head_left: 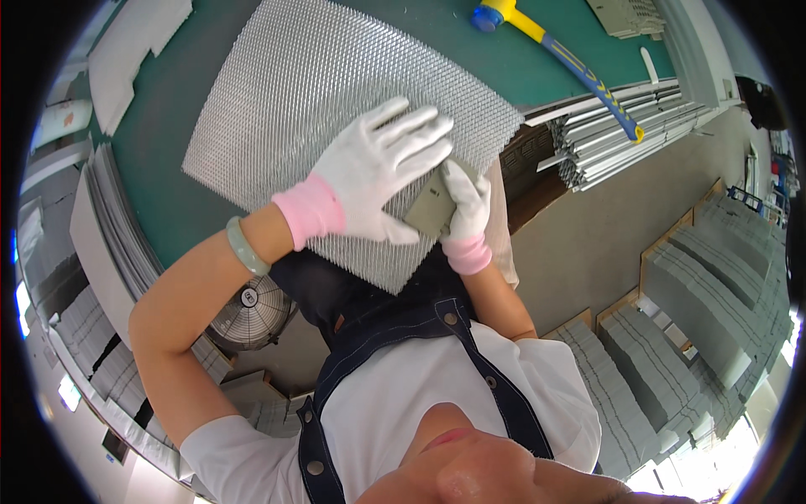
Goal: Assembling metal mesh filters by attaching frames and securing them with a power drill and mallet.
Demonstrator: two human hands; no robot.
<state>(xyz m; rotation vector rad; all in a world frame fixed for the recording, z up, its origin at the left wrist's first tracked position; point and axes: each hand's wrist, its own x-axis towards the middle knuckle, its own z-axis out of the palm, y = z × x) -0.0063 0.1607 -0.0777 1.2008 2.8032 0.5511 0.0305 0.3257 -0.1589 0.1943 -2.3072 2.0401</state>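
Observation:
A silver sheet of honeycomb-like metal mesh [285, 92] lies at an angle, with its near corner reaching over my apron. My left hand [374, 172], in a white glove with a pink cuff, rests flat on it with fingers spread. Right beside that hand, my right hand [467, 206], gloved the same way, grips a small flat grey-green plate [430, 206]. My thumb lies over the plate's upper face, while the other fingers are partly hidden. The plate sits at the sheet's near right edge; whether it touches the mesh I cannot tell.
A yellow and blue mallet [579, 71] lies on the green table [168, 92], its handle end over a bundle of metal strips [617, 139]. Grey-green plates [630, 17] are piled at the far right. A fan [250, 311] stands below left; stacked grey panels [697, 294] sit at right.

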